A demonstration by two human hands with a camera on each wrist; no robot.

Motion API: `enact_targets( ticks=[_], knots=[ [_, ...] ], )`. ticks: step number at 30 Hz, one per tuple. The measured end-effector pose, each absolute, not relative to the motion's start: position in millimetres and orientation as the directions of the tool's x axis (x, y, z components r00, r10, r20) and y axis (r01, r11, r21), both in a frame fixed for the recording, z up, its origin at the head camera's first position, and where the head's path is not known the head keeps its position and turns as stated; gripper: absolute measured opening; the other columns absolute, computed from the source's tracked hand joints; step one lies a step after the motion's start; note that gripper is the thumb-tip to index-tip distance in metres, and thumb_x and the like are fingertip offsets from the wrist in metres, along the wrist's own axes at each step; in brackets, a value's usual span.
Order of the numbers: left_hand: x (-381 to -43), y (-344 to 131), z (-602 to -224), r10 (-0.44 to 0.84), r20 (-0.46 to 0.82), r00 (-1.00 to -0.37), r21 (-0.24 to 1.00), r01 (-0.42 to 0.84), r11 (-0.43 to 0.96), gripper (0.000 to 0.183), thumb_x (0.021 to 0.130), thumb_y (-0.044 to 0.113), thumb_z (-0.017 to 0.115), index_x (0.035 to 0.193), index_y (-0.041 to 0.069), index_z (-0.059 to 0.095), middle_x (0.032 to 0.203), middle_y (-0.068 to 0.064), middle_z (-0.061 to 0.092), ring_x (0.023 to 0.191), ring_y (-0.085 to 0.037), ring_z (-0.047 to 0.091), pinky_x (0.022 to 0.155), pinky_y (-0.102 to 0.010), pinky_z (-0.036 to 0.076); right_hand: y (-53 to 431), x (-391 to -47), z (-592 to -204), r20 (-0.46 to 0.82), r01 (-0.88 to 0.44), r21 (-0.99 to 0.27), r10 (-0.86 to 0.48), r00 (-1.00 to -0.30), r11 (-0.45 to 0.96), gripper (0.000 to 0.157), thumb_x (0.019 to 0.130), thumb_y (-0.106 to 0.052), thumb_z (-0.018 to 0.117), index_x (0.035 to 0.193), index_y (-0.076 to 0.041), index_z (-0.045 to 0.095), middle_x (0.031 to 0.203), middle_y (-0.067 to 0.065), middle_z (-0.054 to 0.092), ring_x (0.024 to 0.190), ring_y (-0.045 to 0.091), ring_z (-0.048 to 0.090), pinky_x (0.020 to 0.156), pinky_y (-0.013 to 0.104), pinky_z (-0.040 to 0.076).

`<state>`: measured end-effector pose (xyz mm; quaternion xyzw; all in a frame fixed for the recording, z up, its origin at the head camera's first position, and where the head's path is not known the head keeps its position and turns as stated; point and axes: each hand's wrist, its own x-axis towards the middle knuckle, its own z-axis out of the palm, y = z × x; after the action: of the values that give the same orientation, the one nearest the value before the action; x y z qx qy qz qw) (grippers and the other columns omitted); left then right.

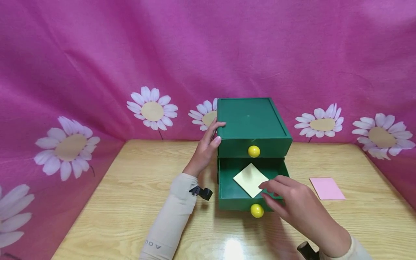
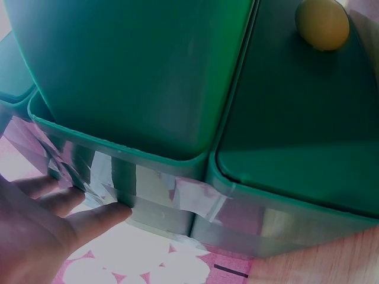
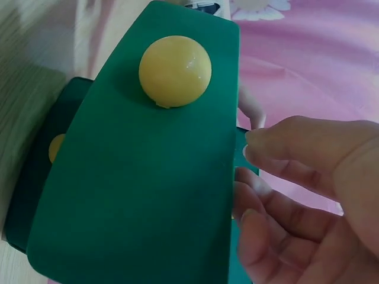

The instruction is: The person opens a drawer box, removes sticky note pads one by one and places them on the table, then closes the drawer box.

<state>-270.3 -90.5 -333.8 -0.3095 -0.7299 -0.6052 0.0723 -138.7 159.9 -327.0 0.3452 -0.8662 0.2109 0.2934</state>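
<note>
A green drawer cabinet (image 1: 248,115) with yellow knobs stands on the table. Its middle drawer (image 1: 235,204) is pulled out; the top one is closed, and the bottom drawer (image 2: 308,112) shows closed in the wrist views. Inside the pulled-out drawer lies a pale yellow sticky-note pad (image 1: 249,177), turned cornerwise. My right hand (image 1: 295,202) reaches over the drawer's right front, fingertips right at the pad's corner, with a gap between thumb and fingers. My left hand (image 1: 204,148) rests against the cabinet's left side, its fingers along the upper edge.
On the table to the right of the cabinet lies a pink sticky-note pad (image 1: 327,188). Behind the wooden table (image 1: 146,173) hangs a magenta cloth (image 1: 208,47) with white daisies. The drawer's yellow knob (image 1: 256,210) sticks out toward the front.
</note>
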Motion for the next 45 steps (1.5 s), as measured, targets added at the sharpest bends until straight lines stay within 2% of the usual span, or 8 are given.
enact_targets(
  ticks=[3, 6, 8, 13, 18, 24, 33, 45],
  knots=[
    [-271, -89, -334, 0.361, 0.478, -0.8, 0.84, 0.537, 0.076, 0.051, 0.096, 0.025, 0.038, 0.146, 0.012, 0.035, 0.161, -0.01, 0.011, 0.144, -0.025, 0.022, 0.114, -0.042, 0.024, 160, -143, -326, 0.642, -0.723, -0.147, -0.491, -0.589, 0.675, 0.012, 0.087, -0.03, 0.068, 0.091, -0.02, 0.07, 0.081, -0.014, 0.06, 0.065, 0.002, 0.059, 0.056, 0.017, 0.049],
    [-271, -89, -334, 0.355, 0.48, -0.802, 0.843, 0.534, 0.066, 0.051, 0.096, 0.027, 0.039, 0.146, 0.012, 0.036, 0.161, -0.009, 0.012, 0.144, -0.026, 0.023, 0.115, -0.043, 0.024, 160, -147, -325, 0.614, -0.703, -0.147, -0.493, -0.616, 0.695, 0.023, 0.071, -0.013, 0.079, 0.091, -0.019, 0.069, 0.08, -0.012, 0.059, 0.065, 0.002, 0.057, 0.054, 0.018, 0.049],
    [-278, -89, -341, 0.348, 0.491, -0.799, 0.838, 0.542, 0.062, 0.051, 0.096, 0.031, 0.04, 0.146, 0.017, 0.036, 0.161, -0.004, 0.012, 0.143, -0.023, 0.023, 0.115, -0.042, 0.024, 160, -150, -325, 0.598, -0.687, -0.144, -0.49, -0.635, 0.713, 0.026, 0.069, -0.013, 0.081, 0.091, -0.019, 0.069, 0.08, -0.012, 0.058, 0.065, 0.001, 0.057, 0.053, 0.018, 0.048],
    [-287, -90, -350, 0.339, 0.5, -0.797, 0.832, 0.551, 0.069, 0.05, 0.096, 0.037, 0.04, 0.145, 0.024, 0.038, 0.161, 0.003, 0.013, 0.143, -0.02, 0.024, 0.114, -0.04, 0.024, 161, -158, -327, 0.571, -0.66, -0.144, -0.483, -0.664, 0.737, 0.024, 0.071, -0.015, 0.081, 0.091, -0.019, 0.07, 0.082, -0.011, 0.06, 0.066, 0.003, 0.058, 0.052, 0.02, 0.048],
    [-269, -92, -331, 0.361, 0.478, -0.8, 0.843, 0.534, 0.068, 0.051, 0.097, 0.024, 0.039, 0.146, 0.011, 0.035, 0.161, -0.01, 0.011, 0.143, -0.028, 0.023, 0.114, -0.044, 0.024, 161, -162, -327, 0.499, -0.623, -0.174, -0.477, -0.724, 0.763, 0.022, 0.075, -0.018, 0.081, 0.095, -0.018, 0.071, 0.085, -0.007, 0.063, 0.071, 0.009, 0.063, 0.057, 0.027, 0.051],
    [-268, -92, -332, 0.367, 0.469, -0.803, 0.844, 0.531, 0.081, 0.051, 0.097, 0.025, 0.038, 0.146, 0.011, 0.034, 0.161, -0.011, 0.009, 0.144, -0.027, 0.022, 0.114, -0.043, 0.025, 160, -168, -327, 0.362, -0.565, -0.258, -0.464, -0.808, 0.784, 0.024, 0.078, -0.022, 0.08, 0.1, -0.017, 0.071, 0.089, -0.004, 0.063, 0.077, 0.013, 0.063, 0.062, 0.03, 0.052],
    [-269, -91, -334, 0.368, 0.466, -0.804, 0.843, 0.53, 0.09, 0.051, 0.097, 0.026, 0.039, 0.146, 0.012, 0.035, 0.161, -0.012, 0.01, 0.144, -0.029, 0.021, 0.114, -0.045, 0.024, 158, -179, -330, 0.284, -0.548, -0.322, -0.474, -0.834, 0.772, 0.025, 0.08, -0.027, 0.078, 0.102, -0.018, 0.07, 0.09, -0.004, 0.064, 0.078, 0.013, 0.063, 0.067, 0.033, 0.053],
    [-268, -90, -332, 0.359, 0.487, -0.796, 0.83, 0.55, 0.092, 0.05, 0.097, 0.025, 0.039, 0.145, 0.01, 0.036, 0.16, -0.013, 0.012, 0.143, -0.029, 0.023, 0.114, -0.043, 0.025, 160, -194, -335, 0.224, -0.509, -0.38, -0.457, -0.861, 0.773, 0.038, 0.085, -0.049, 0.068, 0.103, -0.016, 0.071, 0.088, -0.003, 0.062, 0.076, 0.014, 0.056, 0.067, 0.032, 0.049]
  ],
)
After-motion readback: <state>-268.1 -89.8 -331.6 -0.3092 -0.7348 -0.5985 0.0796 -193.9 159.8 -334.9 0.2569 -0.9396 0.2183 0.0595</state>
